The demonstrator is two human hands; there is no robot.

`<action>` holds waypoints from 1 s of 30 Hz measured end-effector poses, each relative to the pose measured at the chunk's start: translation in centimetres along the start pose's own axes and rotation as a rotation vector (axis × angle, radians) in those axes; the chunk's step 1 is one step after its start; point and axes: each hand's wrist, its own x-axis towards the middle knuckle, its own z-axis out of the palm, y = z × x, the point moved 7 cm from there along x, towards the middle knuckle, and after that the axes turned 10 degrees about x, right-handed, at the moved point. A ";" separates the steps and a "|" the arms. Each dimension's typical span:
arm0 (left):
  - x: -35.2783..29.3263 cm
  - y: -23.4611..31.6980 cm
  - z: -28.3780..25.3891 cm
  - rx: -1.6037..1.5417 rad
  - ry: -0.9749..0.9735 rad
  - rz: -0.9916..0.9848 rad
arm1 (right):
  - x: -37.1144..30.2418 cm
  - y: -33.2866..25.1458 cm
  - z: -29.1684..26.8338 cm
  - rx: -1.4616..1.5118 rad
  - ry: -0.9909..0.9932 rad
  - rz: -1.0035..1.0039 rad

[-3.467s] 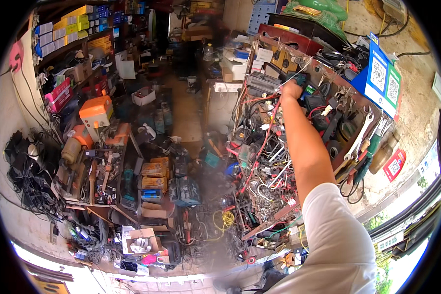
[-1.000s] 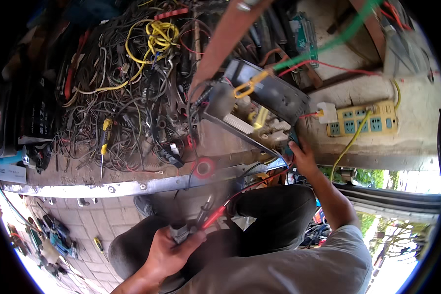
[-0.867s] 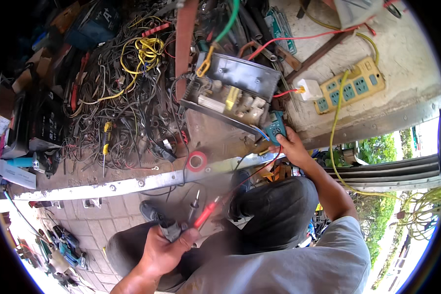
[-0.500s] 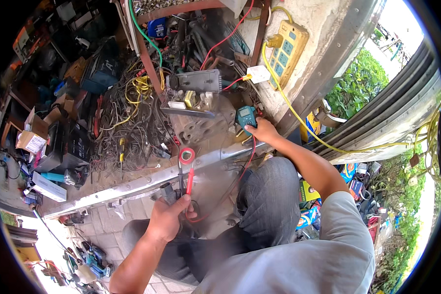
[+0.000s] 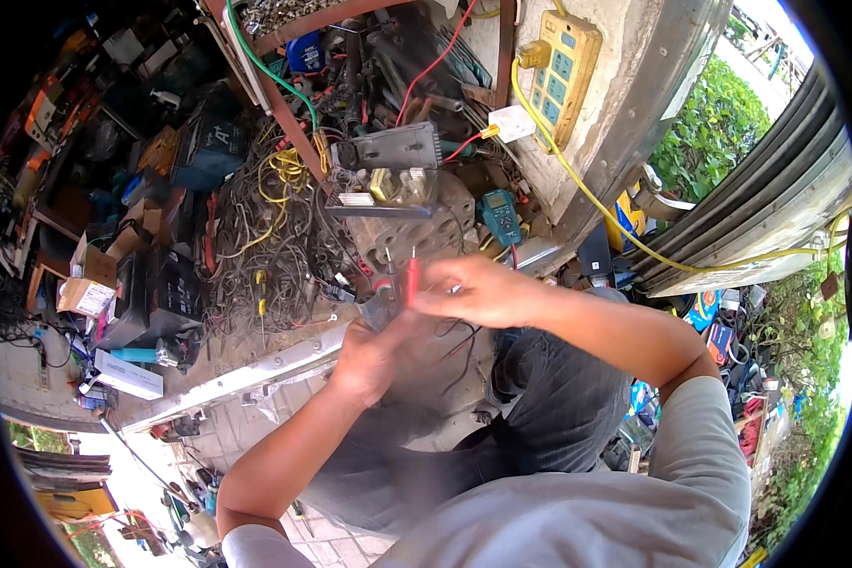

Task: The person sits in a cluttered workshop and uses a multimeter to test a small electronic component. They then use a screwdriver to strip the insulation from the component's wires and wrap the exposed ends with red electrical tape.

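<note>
My left hand (image 5: 367, 360) is closed around a dull grey piece (image 5: 379, 309) whose kind I cannot make out. A red test probe (image 5: 413, 278) stands upright between my hands, its metal tip upward, and my right hand (image 5: 478, 290) closes its fingers on it. Beside it rises the thin tip of a dark probe (image 5: 388, 256), its lower part hidden by the hands. The teal multimeter (image 5: 499, 216) lies on the bench beyond my right hand, untouched. An opened grey device housing (image 5: 388, 149) and a circuit board with parts (image 5: 381, 187) rest on a metal block (image 5: 417, 222).
A yellow power strip (image 5: 566, 80) with a plug in it leans at the back right. Tangled wires (image 5: 256, 227) cover the bench on the left, with a yellow-handled screwdriver (image 5: 261, 293). A metal edge (image 5: 256, 371) borders the bench. Black batteries (image 5: 161, 298) stand farther left.
My right hand has left the multimeter and come to the red probe beside my left hand. Both probes and my left hand have risen slightly toward the bench. The view has shifted a little.
</note>
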 end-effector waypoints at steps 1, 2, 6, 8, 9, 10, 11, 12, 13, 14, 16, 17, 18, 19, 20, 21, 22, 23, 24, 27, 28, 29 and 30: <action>0.5 -0.8 -0.7 0.017 0.004 0.026 | 0.6 0.2 1.5 0.128 0.014 0.041; 0.7 -1.2 -1.3 0.051 -0.012 0.033 | 1.1 0.4 2.5 0.256 0.025 0.083; 1.3 -1.5 -2.6 0.277 -0.019 0.029 | 1.4 1.6 2.8 0.582 0.098 -0.025; 1.6 -0.7 -3.6 0.416 0.002 0.063 | 1.4 1.2 1.0 0.486 0.278 -0.190; 2.0 -1.4 -5.2 0.455 0.043 0.071 | 1.7 0.7 0.6 0.500 0.261 -0.242; 2.0 -1.4 -5.6 0.446 0.023 0.046 | 1.9 0.3 0.1 0.508 0.251 -0.295; 1.8 -1.3 -5.8 0.437 0.003 0.020 | 2.0 0.5 0.1 0.455 0.196 -0.198; 1.5 -1.0 -6.0 0.431 -0.014 -0.007 | 1.9 0.4 0.2 0.405 0.138 -0.104; 1.1 0.0 -5.5 0.543 -0.035 0.135 | 2.0 0.3 0.7 0.357 0.083 -0.013; 0.9 0.0 -5.5 0.552 -0.052 0.161 | 2.2 -0.3 1.0 0.332 0.066 -0.003; 0.5 -0.2 -5.5 0.567 -0.100 0.216 | 2.2 -1.1 1.6 0.277 0.049 0.017; 0.5 -0.1 -5.6 0.594 -0.133 0.220 | 2.3 -0.6 1.7 0.342 0.103 -0.075; 0.4 -0.1 -6.0 0.537 -0.108 0.280 | 2.4 -0.5 1.8 0.328 0.096 -0.076; 0.3 -0.4 -6.5 0.480 -0.084 0.340 | 2.4 -0.3 1.9 0.314 0.090 -0.077; 0.1 -0.5 -6.9 0.422 -0.059 0.400 | 2.3 -0.1 1.8 0.300 0.085 -0.078; 0.0 0.3 -6.7 0.391 -0.074 0.325 | 2.5 -0.2 1.9 0.202 -0.020 -0.110; -0.1 0.7 -6.6 0.363 -0.087 0.336 | 2.4 0.1 2.0 0.296 -0.058 -0.044; -0.2 1.0 -6.5 0.335 -0.101 0.347 | 2.2 0.1 2.1 0.390 -0.095 0.023; -0.4 1.4 -6.6 0.314 -0.108 0.361 | 2.1 -0.1 2.4 0.485 -0.139 0.082; -0.7 1.1 -7.3 0.235 -0.134 0.345 | 1.7 -1.0 3.0 0.696 -0.262 0.133; -0.8 1.1 -7.4 0.219 -0.147 0.319 | 1.6 -1.3 3.0 0.740 -0.291 0.113; -0.9 1.3 -7.3 0.220 -0.137 0.323 | 1.4 -1.6 3.1 0.784 -0.321 0.093; -1.0 1.4 -7.1 0.217 -0.128 0.328 | 1.2 -1.9 3.2 0.826 -0.350 0.076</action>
